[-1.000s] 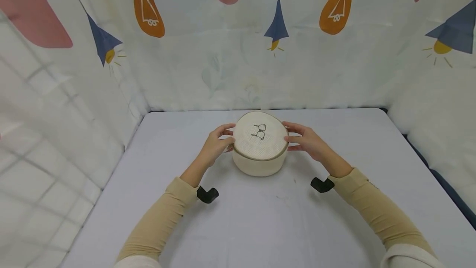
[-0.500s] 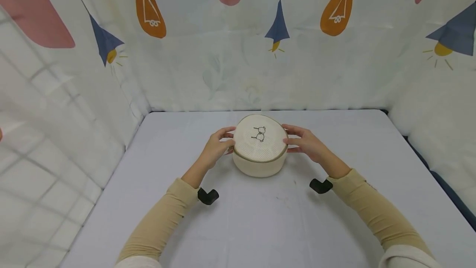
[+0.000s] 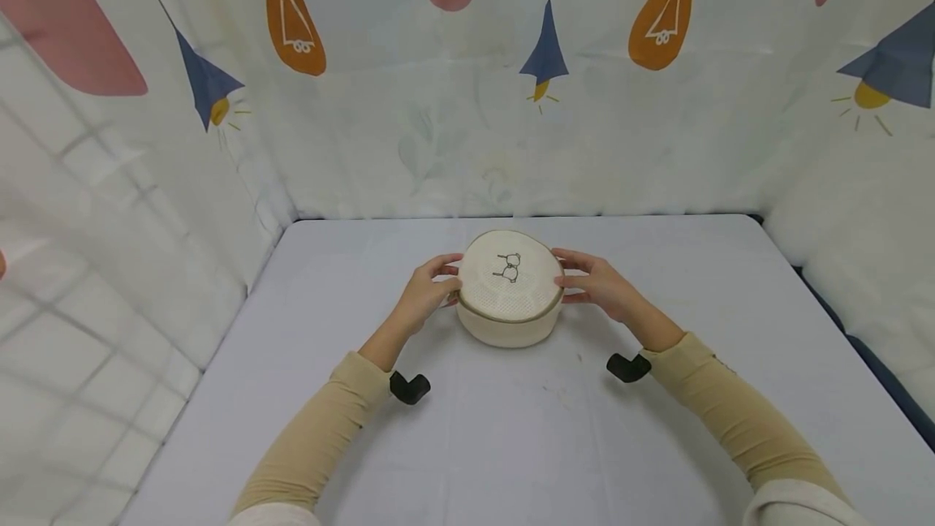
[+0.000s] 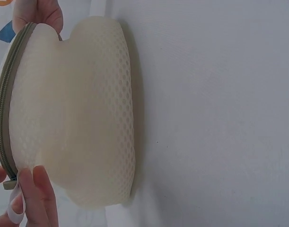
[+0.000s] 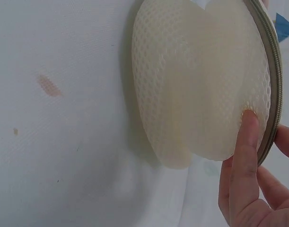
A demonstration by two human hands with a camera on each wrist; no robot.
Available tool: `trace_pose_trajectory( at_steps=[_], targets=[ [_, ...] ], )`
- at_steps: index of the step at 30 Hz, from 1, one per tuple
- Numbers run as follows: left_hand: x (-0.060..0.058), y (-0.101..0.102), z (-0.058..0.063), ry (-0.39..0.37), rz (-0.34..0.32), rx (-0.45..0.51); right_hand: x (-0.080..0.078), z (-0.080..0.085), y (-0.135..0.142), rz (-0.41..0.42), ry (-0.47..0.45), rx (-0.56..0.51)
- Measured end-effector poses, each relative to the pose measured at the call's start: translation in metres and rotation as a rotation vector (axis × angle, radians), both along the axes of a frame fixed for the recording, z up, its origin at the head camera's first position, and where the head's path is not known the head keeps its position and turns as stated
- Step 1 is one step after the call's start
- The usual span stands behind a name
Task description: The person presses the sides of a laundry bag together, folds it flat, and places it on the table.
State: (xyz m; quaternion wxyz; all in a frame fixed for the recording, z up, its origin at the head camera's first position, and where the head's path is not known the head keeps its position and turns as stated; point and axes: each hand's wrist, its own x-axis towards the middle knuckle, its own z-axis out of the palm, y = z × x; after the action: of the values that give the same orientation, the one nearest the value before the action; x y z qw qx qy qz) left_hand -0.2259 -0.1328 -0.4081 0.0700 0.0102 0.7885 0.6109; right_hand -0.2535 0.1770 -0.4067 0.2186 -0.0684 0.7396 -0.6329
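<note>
A round, cream mesh laundry bag (image 3: 509,286) with a small bra drawing on its lid stands on the table. Its soft side wall (image 4: 87,113) is creased inward. Along the lid's edge runs an olive zipper (image 5: 275,66). My left hand (image 3: 424,295) pinches the left rim between thumb and fingers. Close by those fingers, a white loop (image 4: 15,208) hangs near the zipper's end. On the opposite side, my right hand (image 3: 605,289) pinches the rim, one finger (image 5: 248,137) against the mesh below the zipper. The inside of the bag is hidden.
The table (image 3: 511,445) has a white cover with a few small stains (image 5: 49,85). A printed curtain (image 3: 467,128) stands behind its far edge, with more white cloth on both sides. A black wrist device (image 3: 410,388) juts from each sleeve.
The lid of the laundry bag has sunk slightly and come a little nearer, both hands moving with it. The bag's base stays almost where it was, and both grips remain the same.
</note>
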Motion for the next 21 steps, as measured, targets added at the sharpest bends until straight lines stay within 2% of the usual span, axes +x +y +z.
trace_pose_trajectory(
  at_steps=[11,16,21],
  targets=[
    [-0.001,0.000,-0.005,-0.054,-0.034,0.020,-0.002,-0.008,0.003,-0.010,-0.016,0.022],
    [-0.001,0.001,-0.007,-0.067,-0.019,0.045,-0.004,-0.012,0.004,-0.010,-0.028,0.018],
    [0.000,0.001,-0.008,-0.066,-0.003,0.066,-0.006,-0.013,0.007,0.024,-0.023,0.007]
  ],
)
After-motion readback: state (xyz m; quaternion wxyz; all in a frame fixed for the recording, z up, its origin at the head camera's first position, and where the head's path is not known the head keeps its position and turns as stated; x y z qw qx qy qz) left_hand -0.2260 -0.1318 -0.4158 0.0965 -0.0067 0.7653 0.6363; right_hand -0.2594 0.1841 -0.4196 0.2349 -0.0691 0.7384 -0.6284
